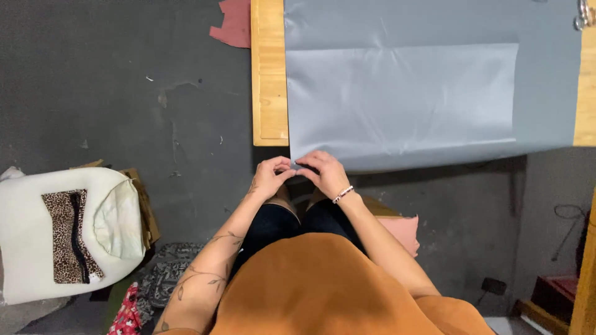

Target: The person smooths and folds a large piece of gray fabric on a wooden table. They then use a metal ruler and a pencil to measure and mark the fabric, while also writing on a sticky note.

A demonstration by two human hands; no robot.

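We pinch the near left corner of the grey sheet [403,93] with left hand [270,175] and right hand [326,174], both grips clenched; sheet spreads away rightward across the tabletop [269,74].

grey sheet [428,87] covers table [269,74], floor [124,93] free left

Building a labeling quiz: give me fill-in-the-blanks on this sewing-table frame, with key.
1. Both hands, left hand and right hand, pinch the near corner of the ____ fabric sheet.
2. The sheet lies on a ____ table.
3. The beaded bracelet is on the ____ wrist.
4. The leopard-print piece lies on a ____ cushion.

Missing words: grey; wooden; right; white
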